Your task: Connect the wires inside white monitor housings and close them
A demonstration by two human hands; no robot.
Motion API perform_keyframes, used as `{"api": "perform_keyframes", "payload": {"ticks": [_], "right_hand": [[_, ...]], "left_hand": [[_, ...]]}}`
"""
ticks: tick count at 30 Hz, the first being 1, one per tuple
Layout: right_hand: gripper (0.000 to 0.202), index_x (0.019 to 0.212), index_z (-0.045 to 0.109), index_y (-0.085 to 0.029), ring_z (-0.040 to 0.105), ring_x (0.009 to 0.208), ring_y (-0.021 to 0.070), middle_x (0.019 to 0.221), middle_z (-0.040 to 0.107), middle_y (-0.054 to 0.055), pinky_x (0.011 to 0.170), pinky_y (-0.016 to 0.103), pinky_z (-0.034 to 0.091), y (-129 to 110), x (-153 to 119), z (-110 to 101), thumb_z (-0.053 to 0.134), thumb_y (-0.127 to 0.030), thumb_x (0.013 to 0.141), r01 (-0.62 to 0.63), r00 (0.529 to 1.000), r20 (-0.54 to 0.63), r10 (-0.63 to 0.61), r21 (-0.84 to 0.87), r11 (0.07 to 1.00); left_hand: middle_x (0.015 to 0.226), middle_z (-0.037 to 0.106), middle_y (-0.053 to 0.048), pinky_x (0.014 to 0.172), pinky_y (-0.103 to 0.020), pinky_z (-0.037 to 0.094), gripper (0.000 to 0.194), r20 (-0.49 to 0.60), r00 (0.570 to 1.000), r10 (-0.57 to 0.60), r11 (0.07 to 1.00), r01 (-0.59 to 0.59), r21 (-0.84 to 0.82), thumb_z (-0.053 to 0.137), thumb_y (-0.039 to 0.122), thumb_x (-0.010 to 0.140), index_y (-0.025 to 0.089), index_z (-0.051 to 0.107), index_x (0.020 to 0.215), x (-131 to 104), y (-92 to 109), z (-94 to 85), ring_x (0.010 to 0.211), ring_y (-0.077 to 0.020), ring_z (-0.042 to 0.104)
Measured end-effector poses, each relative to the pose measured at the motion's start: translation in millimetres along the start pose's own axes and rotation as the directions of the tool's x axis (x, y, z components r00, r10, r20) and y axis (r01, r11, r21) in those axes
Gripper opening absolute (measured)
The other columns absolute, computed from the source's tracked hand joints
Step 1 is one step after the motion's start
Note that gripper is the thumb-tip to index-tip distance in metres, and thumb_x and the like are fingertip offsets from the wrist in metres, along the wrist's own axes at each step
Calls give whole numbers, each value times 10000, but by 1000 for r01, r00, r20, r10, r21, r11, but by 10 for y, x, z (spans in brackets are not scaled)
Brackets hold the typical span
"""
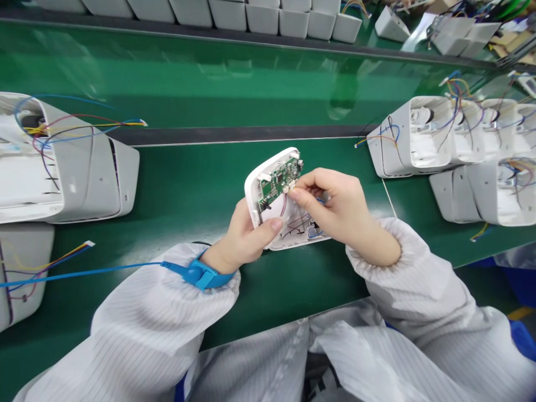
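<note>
My left hand grips a white plastic cover by its lower left edge, thumb pressed on its inner face. A green circuit board sits inside the cover, with thin red and blue wires running below it. My right hand pinches a small white connector at the board's edge with its fingertips. A blue wrist strap with a blue cord is on my left wrist. Both sleeves are white striped fabric.
White housings with loose coloured wires lie at the left and in a group at the right. A row of white housings lines the far side. The green belt surface lies under the hands.
</note>
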State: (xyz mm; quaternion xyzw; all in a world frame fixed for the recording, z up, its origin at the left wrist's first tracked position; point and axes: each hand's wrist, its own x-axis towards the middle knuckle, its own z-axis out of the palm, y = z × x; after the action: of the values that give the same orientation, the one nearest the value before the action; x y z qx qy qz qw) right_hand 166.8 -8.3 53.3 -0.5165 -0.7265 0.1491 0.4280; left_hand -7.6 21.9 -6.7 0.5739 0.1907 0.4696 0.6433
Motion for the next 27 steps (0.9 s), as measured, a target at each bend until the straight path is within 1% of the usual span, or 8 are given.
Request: {"api": "perform_keyframes", "payload": {"ticks": [4,7,12,17,20,23,25,27], "right_hand": [[196,764,594,-183,560,646,110,717,634,-19,622,235,427,21,-12,20,630,-239,948,28,999,-25,-29,-48,998],[208,786,590,-188,578,680,123,746,642,-6,629,247,422,41,-32,47,593,-273,976,70,996,-52,-78,-143,987],[257,795,586,-191,578,687,130,750,641,1,626,270,411,37,-62,79,542,-321,1013,128,983,-93,-161,-291,948],[258,765,601,-197,573,656,127,703,627,-18,624,271,444,44,-16,39,644,-347,971,147,966,-168,-197,-272,951],[263,983,656,-198,634,807,181,894,668,40,731,324,529,102,40,-8,654,-460,952,208,931,-248,-268,-240,948],[422,1259,608,-217,651,1057,249,1184,652,99,894,423,566,178,72,-38,557,-535,985,316,925,-146,-350,-212,925],[423,1296,604,-234,645,1125,260,1224,658,95,953,446,563,217,68,-39,531,-526,999,358,920,-91,-381,-197,913],[413,1292,621,-236,646,1135,266,1212,675,96,974,451,562,240,50,-27,552,-511,992,344,925,-101,-367,-189,920]], "left_hand": [[985,697,-81,892,-390,549,363,-13,999,-50,999,50,7,709,441,831,150,677,1046,-7,-1,-2,911,-236,643],[946,689,-67,865,-373,553,335,-1,999,-46,999,46,9,695,439,844,152,674,1014,-12,3,12,874,-219,634],[1056,698,-79,978,-417,526,368,-4,999,-37,999,36,-28,697,440,841,163,679,1082,-13,33,54,992,-254,642],[1057,714,-84,1012,-435,528,382,18,993,-113,985,114,-133,720,450,818,171,707,1079,3,100,64,1052,-285,657],[1051,721,-94,1014,-445,537,422,57,986,-159,969,167,-184,736,450,792,167,711,1105,13,135,55,1107,-315,651],[1053,723,-101,996,-447,549,441,71,979,-189,955,200,-220,743,421,783,159,704,1135,10,150,56,1091,-320,663],[1045,725,-109,962,-451,567,460,83,975,-206,946,220,-239,738,417,783,151,696,1156,3,146,61,1058,-322,677],[1029,728,-114,910,-446,588,466,98,971,-218,942,235,-240,731,422,785,149,693,1161,-1,137,63,1021,-322,689]]}}
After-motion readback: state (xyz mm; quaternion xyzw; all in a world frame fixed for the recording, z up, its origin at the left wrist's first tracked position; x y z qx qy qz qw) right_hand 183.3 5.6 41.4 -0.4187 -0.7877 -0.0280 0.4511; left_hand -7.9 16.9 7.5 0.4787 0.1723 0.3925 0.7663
